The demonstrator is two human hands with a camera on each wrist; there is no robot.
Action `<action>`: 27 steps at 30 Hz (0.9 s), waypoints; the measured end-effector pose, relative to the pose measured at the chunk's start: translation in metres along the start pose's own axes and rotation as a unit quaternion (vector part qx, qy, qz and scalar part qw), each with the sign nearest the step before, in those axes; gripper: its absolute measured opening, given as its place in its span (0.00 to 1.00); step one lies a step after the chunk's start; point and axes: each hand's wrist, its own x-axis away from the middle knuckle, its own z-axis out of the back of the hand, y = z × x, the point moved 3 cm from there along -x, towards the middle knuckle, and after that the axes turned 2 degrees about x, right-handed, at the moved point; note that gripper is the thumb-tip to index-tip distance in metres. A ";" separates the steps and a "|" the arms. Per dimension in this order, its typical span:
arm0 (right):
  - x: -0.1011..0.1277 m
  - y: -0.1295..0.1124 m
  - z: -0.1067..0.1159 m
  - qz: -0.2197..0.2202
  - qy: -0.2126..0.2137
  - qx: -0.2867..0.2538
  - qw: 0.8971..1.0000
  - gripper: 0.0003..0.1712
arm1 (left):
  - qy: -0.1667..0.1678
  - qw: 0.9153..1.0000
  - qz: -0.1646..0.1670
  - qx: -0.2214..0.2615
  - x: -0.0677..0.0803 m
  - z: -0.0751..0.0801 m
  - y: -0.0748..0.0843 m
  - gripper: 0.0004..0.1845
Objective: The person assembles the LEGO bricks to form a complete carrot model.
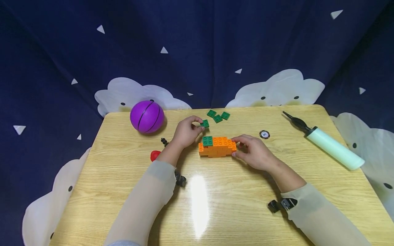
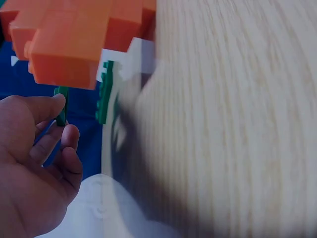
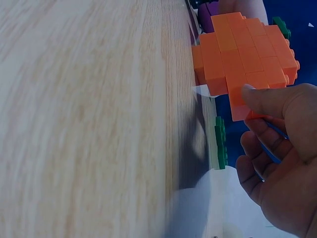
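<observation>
An orange toy-brick build (image 1: 219, 151) stands at the middle of the table, stepped at both ends. One green brick (image 1: 207, 140) sits on its top, left of centre. My right hand (image 1: 256, 152) grips the build's right end; the right wrist view shows the thumb (image 3: 265, 101) on its near face and the fingers behind. Just behind the build, my left hand (image 1: 187, 131) pinches a flat green brick (image 1: 205, 123) between thumb and fingers. That brick (image 2: 61, 105) appears edge-on in the left wrist view, partly covered by the thumb.
Three loose green bricks (image 1: 218, 118) lie near the back edge. At left are a purple ball (image 1: 147, 117), a small black object (image 1: 164, 141) and a red object (image 1: 155, 155) partly behind my left forearm. A round chip (image 1: 264, 134) and a hand pump (image 1: 333, 147) lie right.
</observation>
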 end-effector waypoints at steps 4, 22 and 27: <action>0.000 0.000 0.000 0.002 0.001 -0.002 1.000 0.27 | 0.001 1.000 -0.010 0.024 0.006 0.003 0.007 0.11; -0.001 -0.002 0.001 0.000 -0.001 -0.004 1.000 0.27 | 0.011 0.994 -0.102 0.040 0.036 0.021 0.046 0.12; -0.001 -0.002 0.001 0.004 -0.002 -0.006 1.000 0.27 | -0.004 0.991 -0.123 0.047 0.048 0.020 0.056 0.12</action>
